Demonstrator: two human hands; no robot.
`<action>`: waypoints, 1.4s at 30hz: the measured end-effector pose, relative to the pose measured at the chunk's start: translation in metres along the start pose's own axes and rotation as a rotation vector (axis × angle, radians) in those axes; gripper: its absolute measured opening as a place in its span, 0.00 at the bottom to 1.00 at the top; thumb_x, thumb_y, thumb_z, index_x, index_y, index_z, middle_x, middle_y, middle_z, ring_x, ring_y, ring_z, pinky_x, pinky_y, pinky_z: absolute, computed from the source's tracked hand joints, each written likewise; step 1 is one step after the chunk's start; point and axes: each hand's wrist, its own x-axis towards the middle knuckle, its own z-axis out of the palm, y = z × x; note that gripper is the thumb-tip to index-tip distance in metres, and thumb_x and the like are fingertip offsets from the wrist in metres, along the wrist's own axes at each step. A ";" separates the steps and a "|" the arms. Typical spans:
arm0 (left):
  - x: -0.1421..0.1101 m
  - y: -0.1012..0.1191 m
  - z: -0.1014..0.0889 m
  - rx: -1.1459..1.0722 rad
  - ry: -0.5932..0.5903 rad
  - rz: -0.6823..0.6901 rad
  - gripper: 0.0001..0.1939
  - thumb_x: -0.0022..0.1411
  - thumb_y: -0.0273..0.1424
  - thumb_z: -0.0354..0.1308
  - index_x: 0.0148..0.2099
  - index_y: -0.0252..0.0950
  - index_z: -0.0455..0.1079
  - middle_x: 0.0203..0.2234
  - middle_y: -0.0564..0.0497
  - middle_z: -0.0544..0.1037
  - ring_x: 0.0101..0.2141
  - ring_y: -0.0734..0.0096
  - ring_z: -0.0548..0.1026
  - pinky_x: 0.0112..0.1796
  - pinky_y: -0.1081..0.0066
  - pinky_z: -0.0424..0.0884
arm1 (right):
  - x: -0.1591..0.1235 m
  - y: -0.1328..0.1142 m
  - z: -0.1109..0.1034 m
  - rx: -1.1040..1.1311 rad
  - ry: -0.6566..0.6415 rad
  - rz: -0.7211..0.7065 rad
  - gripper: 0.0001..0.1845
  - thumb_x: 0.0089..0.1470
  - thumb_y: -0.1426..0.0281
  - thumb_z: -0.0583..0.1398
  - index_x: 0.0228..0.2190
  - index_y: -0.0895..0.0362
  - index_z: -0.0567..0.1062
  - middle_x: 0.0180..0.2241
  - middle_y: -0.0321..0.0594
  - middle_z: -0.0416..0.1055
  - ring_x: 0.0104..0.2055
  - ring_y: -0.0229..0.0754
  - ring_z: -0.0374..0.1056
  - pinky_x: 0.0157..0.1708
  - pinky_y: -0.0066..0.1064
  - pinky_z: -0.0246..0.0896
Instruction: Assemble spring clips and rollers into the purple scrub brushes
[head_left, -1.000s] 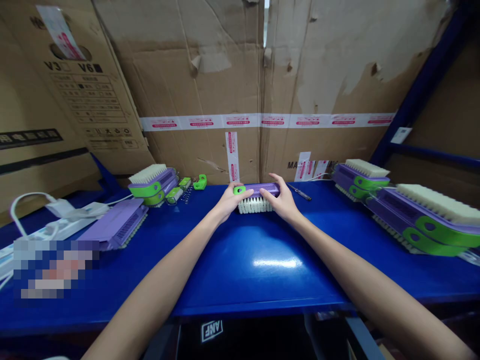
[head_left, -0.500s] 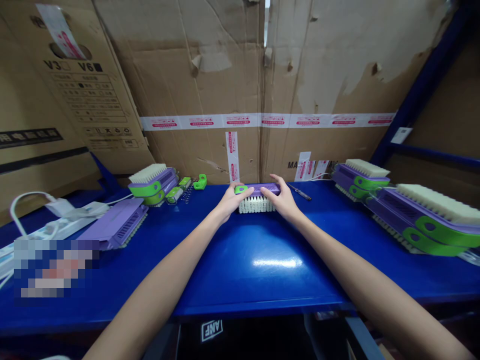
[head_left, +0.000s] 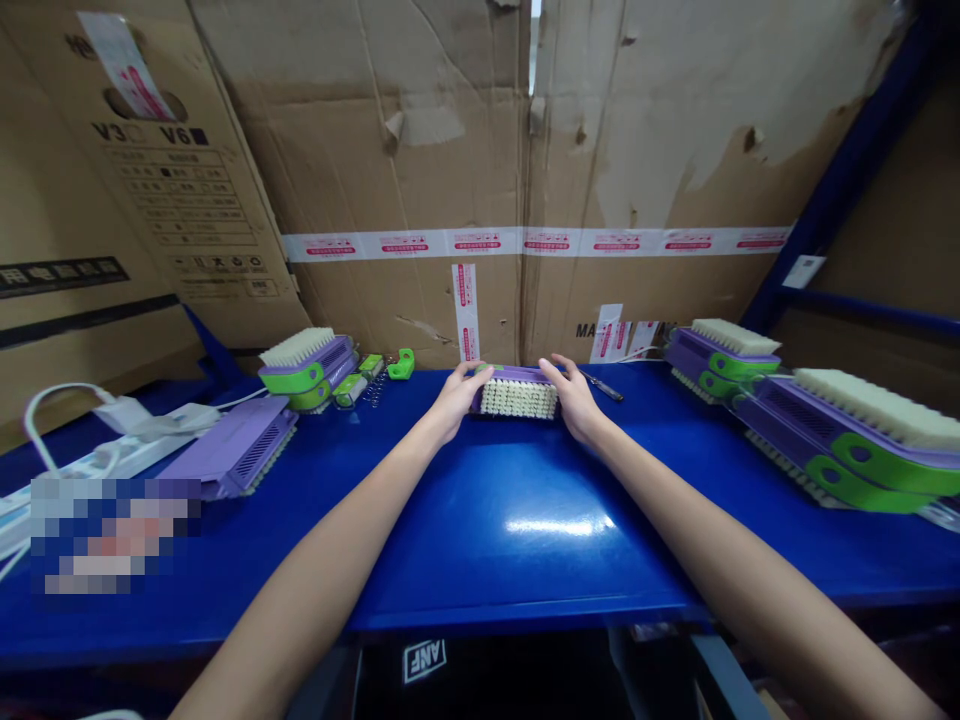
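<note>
Between both hands is a purple brush (head_left: pixel 519 397) with pale bristles, tilted so that the bristle face points toward me. My left hand (head_left: pixel 454 402) grips its left end, thumb along the upper edge, where a bit of green shows. On the right end my right hand (head_left: pixel 573 400) closes in the same way. The far side of the brush and the fingers behind it are hidden. Just right of my right hand, a thin dark tool (head_left: pixel 604 387) lies on the blue table (head_left: pixel 480 520).
At left are a purple-green brush stack (head_left: pixel 307 370), a purple brush body (head_left: pixel 232 445), small green parts (head_left: pixel 401 364), springs and a white power strip (head_left: pixel 135 440). More stacked brushes (head_left: pixel 832 420) stand at right. Cardboard (head_left: pixel 375 180) walls the back.
The brush has been tipped between my hands: its purple top was showing with bristles pointing down, and now the bristle face turns toward me. Both hands have stayed on it.
</note>
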 end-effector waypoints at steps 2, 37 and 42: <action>0.000 0.002 -0.002 0.051 0.053 -0.037 0.21 0.47 0.43 0.65 0.40 0.38 0.67 0.28 0.51 0.74 0.27 0.68 0.73 0.26 0.70 0.70 | -0.001 -0.003 0.000 0.012 -0.009 0.084 0.34 0.50 0.47 0.56 0.53 0.52 0.64 0.45 0.44 0.70 0.46 0.47 0.70 0.45 0.41 0.67; 0.001 0.000 -0.023 0.497 -0.197 0.060 0.43 0.39 0.31 0.72 0.57 0.34 0.59 0.47 0.40 0.73 0.37 0.63 0.75 0.25 0.72 0.72 | -0.005 -0.011 -0.003 -0.031 -0.130 0.191 0.44 0.50 0.52 0.59 0.62 0.58 0.51 0.57 0.52 0.62 0.58 0.47 0.60 0.59 0.39 0.52; 0.002 0.002 -0.025 0.593 -0.252 0.080 0.45 0.38 0.32 0.72 0.58 0.33 0.58 0.50 0.39 0.72 0.41 0.58 0.75 0.36 0.62 0.74 | -0.005 -0.010 -0.002 -0.052 -0.117 0.208 0.43 0.50 0.53 0.58 0.61 0.58 0.52 0.56 0.52 0.62 0.58 0.48 0.61 0.58 0.40 0.54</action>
